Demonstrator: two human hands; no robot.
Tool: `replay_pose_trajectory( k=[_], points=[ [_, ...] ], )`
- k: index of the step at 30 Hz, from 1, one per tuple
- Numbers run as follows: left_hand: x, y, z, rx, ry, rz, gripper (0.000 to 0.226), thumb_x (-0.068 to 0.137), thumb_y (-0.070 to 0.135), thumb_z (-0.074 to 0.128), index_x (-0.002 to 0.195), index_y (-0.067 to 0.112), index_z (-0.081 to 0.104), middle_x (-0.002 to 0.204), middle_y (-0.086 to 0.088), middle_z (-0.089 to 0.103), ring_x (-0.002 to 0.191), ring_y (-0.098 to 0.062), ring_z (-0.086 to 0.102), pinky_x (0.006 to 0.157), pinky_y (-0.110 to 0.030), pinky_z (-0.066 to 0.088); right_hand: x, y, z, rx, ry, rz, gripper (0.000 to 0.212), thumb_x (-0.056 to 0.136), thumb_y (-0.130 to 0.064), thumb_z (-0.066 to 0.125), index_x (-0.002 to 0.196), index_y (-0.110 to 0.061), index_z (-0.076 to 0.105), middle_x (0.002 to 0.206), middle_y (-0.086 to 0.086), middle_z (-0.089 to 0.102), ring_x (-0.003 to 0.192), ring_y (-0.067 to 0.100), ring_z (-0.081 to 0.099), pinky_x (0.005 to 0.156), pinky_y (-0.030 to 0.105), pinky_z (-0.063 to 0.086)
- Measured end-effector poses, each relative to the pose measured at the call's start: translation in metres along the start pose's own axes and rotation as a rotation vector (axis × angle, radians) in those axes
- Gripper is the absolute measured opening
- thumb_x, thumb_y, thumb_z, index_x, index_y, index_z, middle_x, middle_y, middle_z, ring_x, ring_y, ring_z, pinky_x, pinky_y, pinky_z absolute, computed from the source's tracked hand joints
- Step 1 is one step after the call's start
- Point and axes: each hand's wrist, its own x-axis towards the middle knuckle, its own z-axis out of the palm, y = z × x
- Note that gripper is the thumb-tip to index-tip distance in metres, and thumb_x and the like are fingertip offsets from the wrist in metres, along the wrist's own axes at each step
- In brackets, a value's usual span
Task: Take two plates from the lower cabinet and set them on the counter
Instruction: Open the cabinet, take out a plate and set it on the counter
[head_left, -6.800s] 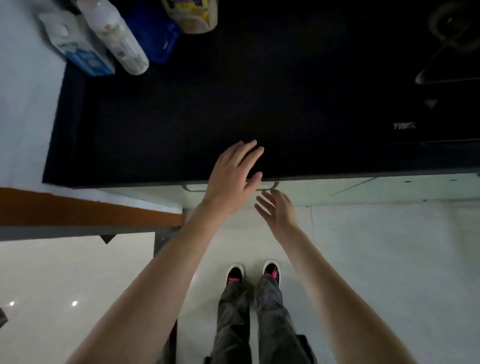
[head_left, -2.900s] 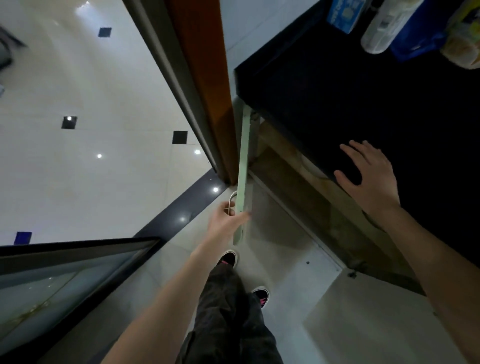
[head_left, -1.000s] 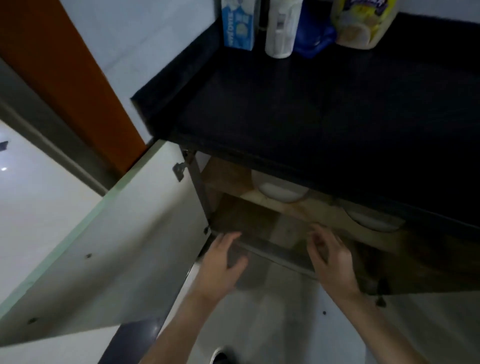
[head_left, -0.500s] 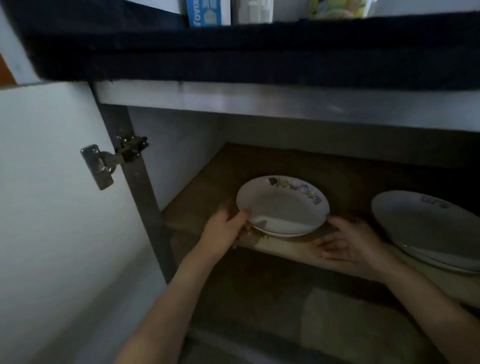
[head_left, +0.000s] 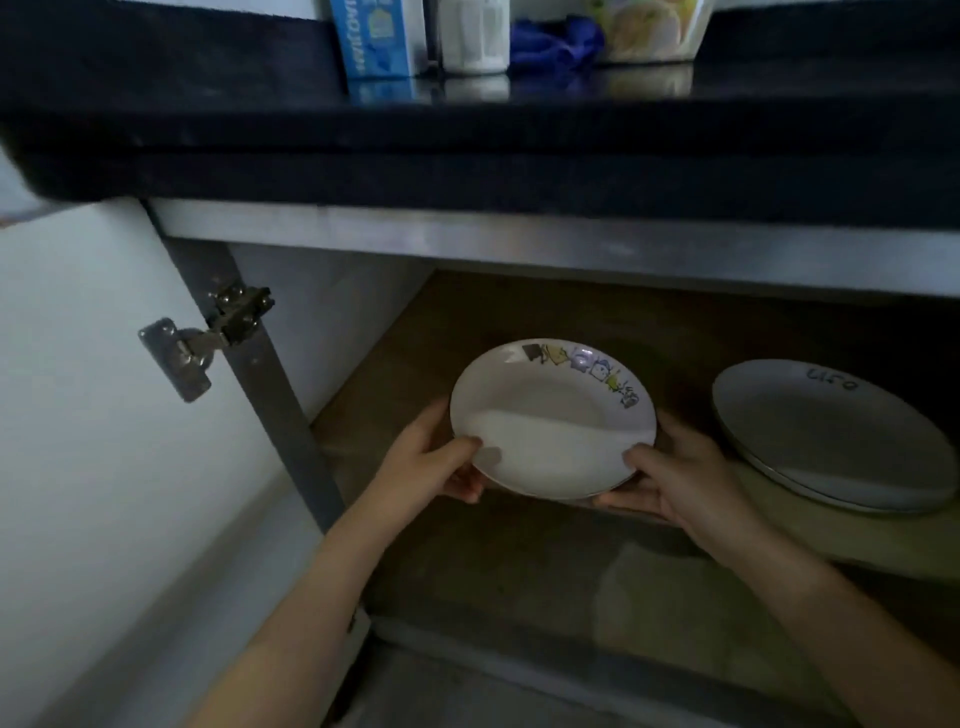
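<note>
A white plate with small coloured pictures on its far rim (head_left: 550, 415) is held at the front edge of the wooden shelf (head_left: 384, 379) inside the open lower cabinet. My left hand (head_left: 431, 462) grips its left rim and my right hand (head_left: 670, 478) grips its right rim, thumbs on top. A plain white plate with dark lettering (head_left: 831, 431) lies on the same shelf to the right, untouched; a second rim shows under it. The black counter (head_left: 467, 130) runs above the cabinet.
The white cabinet door (head_left: 104, 415) stands open at left on a metal hinge (head_left: 208, 343). At the counter's back stand a blue carton (head_left: 374, 36), a white bottle (head_left: 475, 34), a blue cloth (head_left: 556, 39) and a yellow-labelled tub (head_left: 649, 26). A lower shelf lies below.
Both hands have closed on the pictured plate's rim and drawn it forward, lifting it slightly at the shelf's front edge. The camera has moved closer.
</note>
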Motion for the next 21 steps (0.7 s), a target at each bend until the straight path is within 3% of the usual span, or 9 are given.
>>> replay_pose_trajectory(
  k=[2, 6, 8, 10, 13, 17, 21],
  points=[
    [-0.031, 0.007, 0.005, 0.004, 0.004, -0.023, 0.065, 0.079, 0.042, 0.069, 0.138, 0.029, 0.046, 0.09, -0.005, 0.076, 0.071, -0.025, 0.072, 0.062, -0.032, 0.06, -0.031, -0.003, 0.0, -0.004, -0.028, 0.021, 0.047, 0.091, 0.0, 0.058, 0.12, -0.038, 0.06, 0.123, -0.001, 0.064, 0.092, 0.028, 0.076, 0.067, 0.038, 0.063],
    [-0.111, 0.033, 0.023, -0.058, 0.058, -0.199, 0.047, 0.082, 0.033, 0.07, 0.118, 0.057, 0.054, 0.086, -0.001, 0.076, 0.068, -0.018, 0.074, 0.06, -0.026, 0.059, -0.106, -0.017, 0.004, 0.003, 0.012, 0.202, 0.06, 0.088, 0.003, 0.06, 0.115, -0.05, 0.062, 0.12, -0.007, 0.062, 0.088, 0.028, 0.076, 0.066, 0.047, 0.062],
    [-0.158, 0.06, 0.031, -0.037, 0.054, -0.321, 0.053, 0.079, 0.034, 0.071, 0.126, 0.049, 0.051, 0.092, 0.002, 0.073, 0.071, -0.01, 0.073, 0.061, -0.018, 0.056, -0.155, -0.038, 0.007, 0.008, 0.019, 0.267, 0.06, 0.087, 0.003, 0.06, 0.107, -0.053, 0.064, 0.115, -0.007, 0.066, 0.086, 0.028, 0.076, 0.065, 0.049, 0.062],
    [-0.205, 0.096, 0.037, 0.009, 0.035, -0.396, 0.054, 0.085, 0.023, 0.069, 0.135, 0.033, 0.05, 0.095, -0.003, 0.072, 0.068, -0.013, 0.073, 0.062, -0.021, 0.057, -0.207, -0.073, 0.013, -0.004, 0.037, 0.316, 0.059, 0.085, 0.003, 0.06, 0.108, -0.05, 0.064, 0.104, -0.006, 0.073, 0.083, 0.03, 0.077, 0.063, 0.05, 0.062],
    [-0.267, 0.166, 0.039, 0.033, 0.067, -0.455, 0.047, 0.091, 0.004, 0.063, 0.136, 0.01, 0.05, 0.074, -0.006, 0.072, 0.058, -0.016, 0.067, 0.057, -0.027, 0.057, -0.276, -0.137, 0.022, -0.014, 0.021, 0.399, 0.059, 0.084, 0.003, 0.058, 0.107, -0.05, 0.066, 0.107, -0.004, 0.072, 0.083, 0.033, 0.076, 0.063, 0.046, 0.063],
    [-0.324, 0.264, 0.038, 0.005, 0.065, -0.473, 0.055, 0.086, 0.008, 0.064, 0.137, 0.021, 0.05, 0.069, -0.004, 0.072, 0.058, -0.017, 0.067, 0.056, -0.025, 0.055, -0.351, -0.23, 0.029, 0.009, 0.033, 0.439, 0.063, 0.08, -0.004, 0.056, 0.132, -0.041, 0.055, 0.112, 0.011, 0.072, 0.083, 0.035, 0.076, 0.066, 0.047, 0.063],
    [-0.36, 0.351, 0.043, 0.018, 0.097, -0.405, 0.062, 0.085, 0.011, 0.067, 0.142, 0.025, 0.048, 0.082, -0.006, 0.073, 0.063, -0.021, 0.069, 0.057, -0.025, 0.056, -0.416, -0.313, 0.031, -0.021, 0.051, 0.371, 0.065, 0.083, -0.006, 0.058, 0.137, -0.04, 0.05, 0.103, 0.003, 0.077, 0.085, 0.032, 0.076, 0.067, 0.044, 0.063]
  ],
)
